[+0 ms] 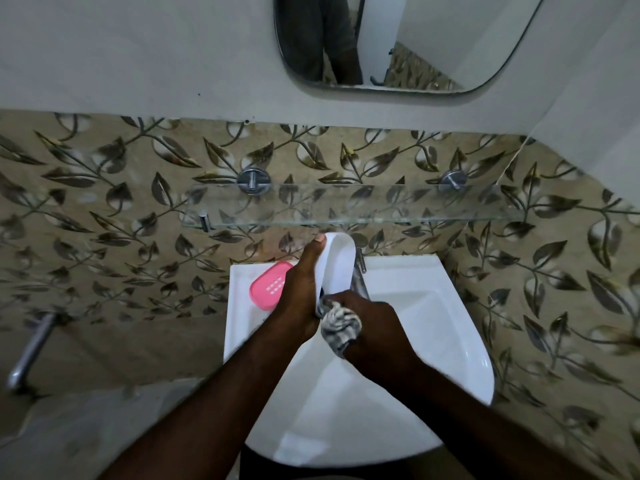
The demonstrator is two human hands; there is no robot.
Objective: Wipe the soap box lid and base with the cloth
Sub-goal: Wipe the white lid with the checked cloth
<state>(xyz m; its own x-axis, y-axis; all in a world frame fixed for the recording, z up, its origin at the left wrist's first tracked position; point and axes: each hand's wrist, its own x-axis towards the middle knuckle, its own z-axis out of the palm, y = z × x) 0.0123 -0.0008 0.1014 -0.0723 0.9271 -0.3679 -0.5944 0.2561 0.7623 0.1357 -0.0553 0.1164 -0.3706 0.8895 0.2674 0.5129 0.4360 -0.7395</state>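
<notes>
Soap box white half (337,261): left hand (299,289) grips it, right hand (379,329) presses a clutched cloth (341,323) against it. Pink half (268,287), centre-left, seemingly still pending.

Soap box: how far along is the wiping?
Nothing shows as finished. In hand: the left hand holds the white piece while the right hand presses the cloth against its lower end. Possibly left: the pink slotted piece lying on the sink rim; whether it was wiped doesn't show.
</notes>
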